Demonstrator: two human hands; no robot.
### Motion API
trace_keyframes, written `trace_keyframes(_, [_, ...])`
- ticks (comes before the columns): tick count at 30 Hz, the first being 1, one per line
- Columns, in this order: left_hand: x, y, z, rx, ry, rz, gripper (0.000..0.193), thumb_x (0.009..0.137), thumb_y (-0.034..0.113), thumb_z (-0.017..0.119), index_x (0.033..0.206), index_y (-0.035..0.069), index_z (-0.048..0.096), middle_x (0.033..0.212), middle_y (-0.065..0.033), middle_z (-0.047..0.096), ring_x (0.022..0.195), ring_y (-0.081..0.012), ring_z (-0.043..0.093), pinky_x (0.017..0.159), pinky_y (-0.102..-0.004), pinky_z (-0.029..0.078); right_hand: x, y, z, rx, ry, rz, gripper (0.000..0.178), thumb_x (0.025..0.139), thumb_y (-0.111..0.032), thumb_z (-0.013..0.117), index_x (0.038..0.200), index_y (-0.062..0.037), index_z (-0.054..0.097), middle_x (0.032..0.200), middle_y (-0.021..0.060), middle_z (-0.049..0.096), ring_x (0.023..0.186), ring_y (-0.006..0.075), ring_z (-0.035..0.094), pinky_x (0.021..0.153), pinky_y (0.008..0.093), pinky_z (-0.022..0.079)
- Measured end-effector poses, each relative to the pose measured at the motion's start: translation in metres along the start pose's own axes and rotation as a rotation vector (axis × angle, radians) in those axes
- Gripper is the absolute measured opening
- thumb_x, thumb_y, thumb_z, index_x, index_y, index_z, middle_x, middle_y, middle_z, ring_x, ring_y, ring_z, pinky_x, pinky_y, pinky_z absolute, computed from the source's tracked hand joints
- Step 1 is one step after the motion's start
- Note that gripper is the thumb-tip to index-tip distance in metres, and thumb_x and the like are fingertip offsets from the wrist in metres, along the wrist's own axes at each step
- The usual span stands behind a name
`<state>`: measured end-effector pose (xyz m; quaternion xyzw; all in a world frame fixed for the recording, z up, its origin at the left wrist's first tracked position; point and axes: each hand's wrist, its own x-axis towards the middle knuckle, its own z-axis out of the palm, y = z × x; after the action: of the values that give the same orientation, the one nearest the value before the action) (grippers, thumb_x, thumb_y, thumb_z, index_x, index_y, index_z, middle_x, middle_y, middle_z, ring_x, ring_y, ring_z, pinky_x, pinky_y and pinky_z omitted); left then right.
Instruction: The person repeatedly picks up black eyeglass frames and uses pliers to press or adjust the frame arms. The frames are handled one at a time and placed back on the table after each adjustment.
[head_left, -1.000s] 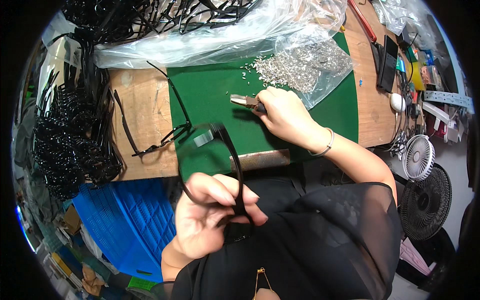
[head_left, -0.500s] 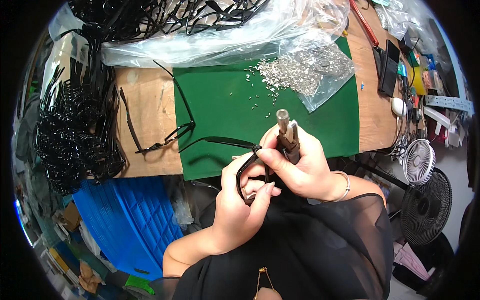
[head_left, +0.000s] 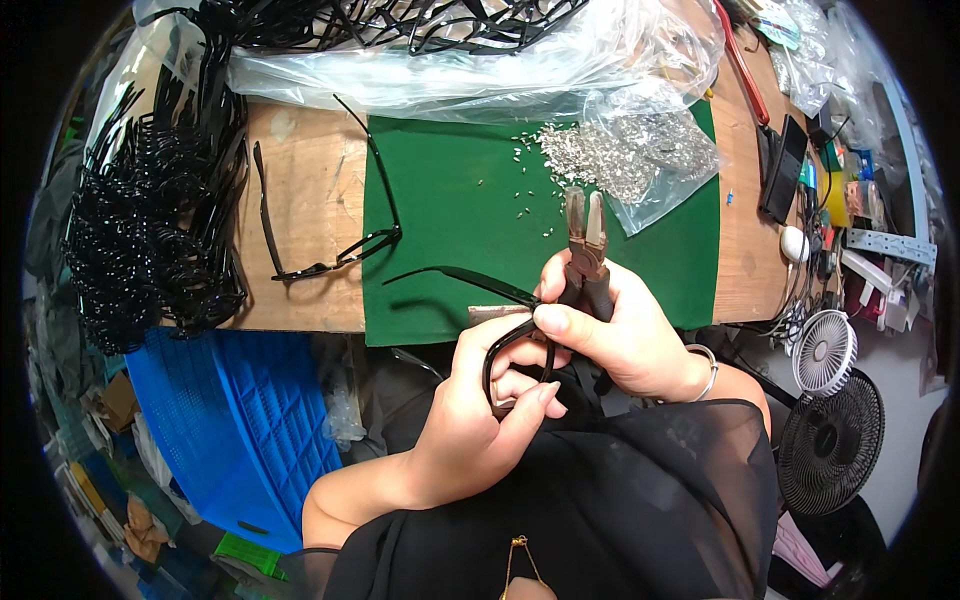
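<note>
My left hand (head_left: 462,405) is closed round the front of a black glasses frame (head_left: 478,283), whose one visible temple sticks out to the left over the green mat (head_left: 450,210). In my right hand (head_left: 645,345) is a pair of pliers (head_left: 588,258) with dark handles. Its jaws point away from me, slightly apart, with nothing between them. My right thumb presses at the frame's hinge corner. Another black glasses frame (head_left: 382,240) lies farther left with its temples spread, partly on the mat. Fingers hide much of the held frame's front.
Small silvery metal pieces (head_left: 570,155) lie in a heap beside a clear bag (head_left: 650,190) of more. Black frames are piled at the left (head_left: 150,240) and on plastic sheeting (head_left: 400,90) at the back. A phone (head_left: 783,170), small white fan (head_left: 825,352) and blue crate (head_left: 240,420) are around.
The pliers have turned in my right hand, so both jaws now show, pointing away from me and apart. My left hand keeps its hold on the frame. The whole view has shifted slightly.
</note>
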<state>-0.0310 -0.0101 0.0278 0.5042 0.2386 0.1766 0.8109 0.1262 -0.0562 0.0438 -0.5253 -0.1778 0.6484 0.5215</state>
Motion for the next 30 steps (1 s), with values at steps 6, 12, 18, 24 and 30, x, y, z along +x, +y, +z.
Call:
trace_keyframes(6, [-0.001,-0.004,0.001,0.098,0.031,0.0,0.048,0.08,-0.01,0.05,0.121,-0.003,0.026,0.1,-0.014,0.053,0.074,-0.0116,0.059,0.067,-0.0234,0.051,0.001,0.007,0.0,0.01,0.02,-0.05,0.017,0.084,-0.013,0.059,0.09,-0.0022,0.047,0.075,0.0017,0.051,0.063,0.0064,0.05,0.057,0.0202,0.042])
trace_keyframes(12, [0.003,0.007,-0.002,-0.1,-0.02,-0.137,0.051,0.078,-0.014,0.047,0.121,-0.001,0.024,0.1,-0.0182,0.052,0.07,-0.0153,0.059,0.064,-0.0235,0.049,0.0,0.004,-0.004,0.085,-0.038,0.033,0.016,0.085,-0.011,0.057,0.091,-0.0018,0.047,0.076,0.002,0.051,0.063,0.0062,0.05,0.057,0.0199,0.042])
trace_keyframes(18, [0.0,0.002,0.002,0.004,0.003,-0.099,0.049,0.079,-0.012,0.048,0.12,-0.002,0.024,0.101,-0.0186,0.051,0.069,-0.0158,0.059,0.063,-0.0239,0.049,-0.001,0.01,-0.001,0.037,0.0,-0.03,0.016,0.086,-0.011,0.056,0.094,-0.0019,0.046,0.077,0.0021,0.051,0.064,0.006,0.049,0.056,0.0202,0.042])
trace_keyframes(24, [-0.003,0.002,0.005,0.019,0.048,-0.077,0.051,0.078,-0.011,0.051,0.12,-0.002,0.024,0.1,-0.0193,0.051,0.068,-0.0167,0.059,0.062,-0.0247,0.05,-0.001,0.009,0.002,0.065,-0.006,-0.008,0.018,0.086,-0.01,0.055,0.098,-0.0013,0.046,0.078,0.0021,0.051,0.063,0.0057,0.048,0.057,0.0202,0.042])
trace_keyframes(30, [-0.006,0.019,-0.007,-0.251,0.005,-0.216,0.05,0.076,-0.013,0.051,0.12,-0.001,0.028,0.099,-0.0204,0.052,0.067,-0.018,0.06,0.063,-0.0295,0.053,-0.006,0.01,-0.004,-0.004,-0.054,-0.16,0.025,0.082,-0.006,0.06,0.103,-0.0005,0.046,0.078,0.0024,0.053,0.067,0.0079,0.053,0.064,0.0224,0.045])
